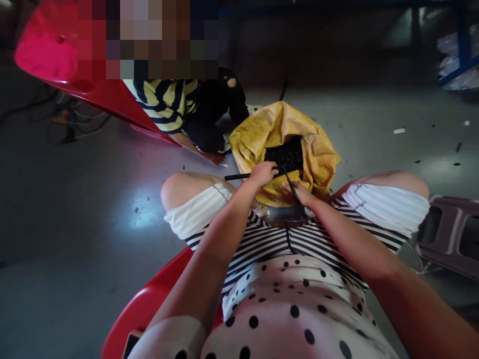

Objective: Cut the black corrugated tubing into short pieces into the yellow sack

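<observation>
A yellow sack [249, 140] with its rim folded open stands on the floor between my knees, and many small black pieces [288, 153] lie inside it. My left hand [264, 173] is closed round a black rod [236, 177], which sticks out to the left over the sack's near edge. Beside it, my right hand [301, 193] grips a thin dark tool [292, 187], whose upper end points at the end of the rod. The tool's exact kind is too dark to make out.
Another person [164, 107] in a striped shirt sits at the upper left by a red chair [101, 97]. A grey stool [447, 224] stands at the right. Cables [75, 119] lie at the far left, and small scraps dot the floor.
</observation>
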Motion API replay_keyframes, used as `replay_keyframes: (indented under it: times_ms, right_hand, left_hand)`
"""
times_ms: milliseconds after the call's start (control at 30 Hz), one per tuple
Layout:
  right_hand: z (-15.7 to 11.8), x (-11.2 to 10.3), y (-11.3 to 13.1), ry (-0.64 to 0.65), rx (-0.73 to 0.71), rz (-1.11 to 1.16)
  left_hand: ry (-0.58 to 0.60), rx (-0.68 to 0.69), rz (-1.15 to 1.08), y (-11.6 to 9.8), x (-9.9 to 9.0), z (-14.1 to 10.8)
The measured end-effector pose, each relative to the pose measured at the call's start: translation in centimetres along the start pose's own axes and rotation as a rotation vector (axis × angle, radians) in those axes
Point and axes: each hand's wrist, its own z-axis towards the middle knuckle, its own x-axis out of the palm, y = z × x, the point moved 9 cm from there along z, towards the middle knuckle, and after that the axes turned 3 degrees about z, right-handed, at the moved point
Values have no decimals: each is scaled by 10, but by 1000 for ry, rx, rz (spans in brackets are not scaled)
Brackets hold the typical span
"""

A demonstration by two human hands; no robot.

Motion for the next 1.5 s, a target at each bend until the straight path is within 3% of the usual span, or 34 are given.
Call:
replay_keyframes:
  times_ms: [367,667,833,1067,1267,1500]
  right_hand:
    - [4,-6,-2,-49,41,-97]
    - [1,-21,7,-168,32,-263]
    - [0,-21,4,-190,19,-230]
    - [3,-10,-7,-66,13,-49]
    - [4,-2,-8,-6,-5,-30]
    - [6,-4,-6,-27,5,-86]
  left_hand:
    - [51,53,38,-14,7,-4]
    - [92,-20,61,8,9,1]
    - [65,-44,65,14,8,1]
    - [2,-122,49,20,-5,1]
    - [37,-58,30,9,-1,-1]
    - [93,17,39,-3,7,-3]
